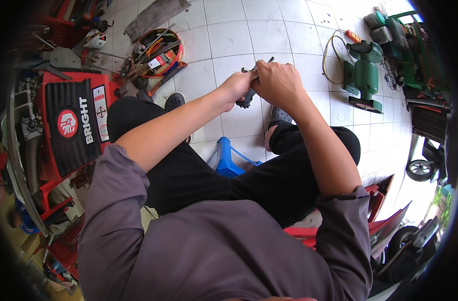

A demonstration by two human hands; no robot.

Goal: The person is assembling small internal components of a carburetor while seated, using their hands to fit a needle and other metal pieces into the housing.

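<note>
Left hand [237, 85] and right hand [276, 80] gripping a small dark metal part [247, 98] together over white floor tiles [229, 37], blue stool [226, 160] below, red mower [73, 125] at left

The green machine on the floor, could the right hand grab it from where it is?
Probably not right away. The right hand is wrapped around a small dark part together with the left hand, and the green machine sits apart on the tiles, though nothing blocks the way.
</note>
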